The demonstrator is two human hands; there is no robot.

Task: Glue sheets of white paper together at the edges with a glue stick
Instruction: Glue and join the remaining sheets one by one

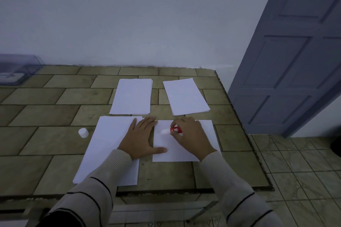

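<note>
The right hand [190,134] grips the red glue stick [176,130] crosswise above the near sheet [171,153] on the worktop [46,116], white tip aimed at that sheet's left edge, which the flat, spread left hand [140,138] pins by its thumb.

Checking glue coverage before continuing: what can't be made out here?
Head view only:
Glue laid on the near right sheet: white on white, too faint.
Glue stick label: too small, partly under the right hand.
Clear box contents: blurred, cut by the left edge.
</note>
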